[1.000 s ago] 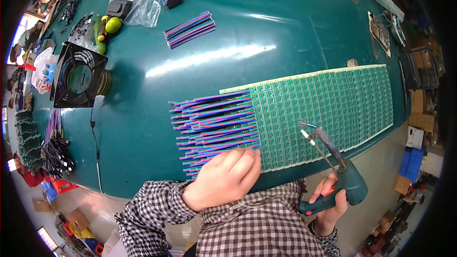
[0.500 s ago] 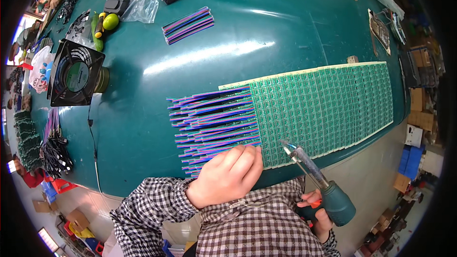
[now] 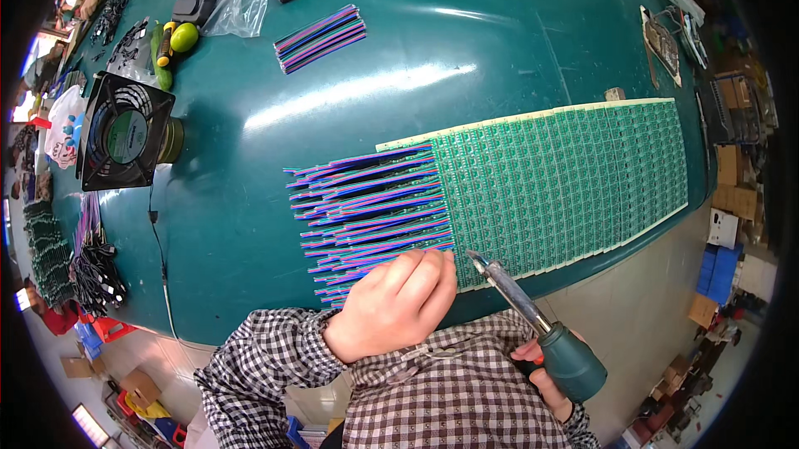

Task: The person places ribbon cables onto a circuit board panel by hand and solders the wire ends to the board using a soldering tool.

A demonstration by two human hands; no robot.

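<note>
Table (image 3: 208, 241) with a green top spreads out beyond both hands, its broad surface letting everything lie flat. On it, the circuit-board panel (image 3: 549, 187) stretches rightward from the left fingertips, its near edge close to the body, presumably for easy reach. Rows of multicoloured wires (image 3: 366, 212) run leftward from the panel's left end, some passing just beyond the left knuckles; laid side by side, they probably stay untangled. The soldering gun (image 3: 553, 347) slants from the right hand toward the left fingertips, an angle that seems to keep the gripping fingers off the panel. The left hand (image 3: 391, 307) rests over the nearest wires, fingers curled, likely steadying them; its own back hides whether the fingertips are closed on a wire, so I cannot tell. The right hand (image 3: 549, 382) is wrapped around the gun's handle, mostly hidden behind its body. Well to the left of the left hand stands a black fan (image 3: 126, 133), and beyond that hand lies a loose wire bundle (image 3: 321, 39), perhaps parked as spare. The gun's tip (image 3: 474, 256) sits just beside the left fingertips, over the panel; contact is unclear.
</note>
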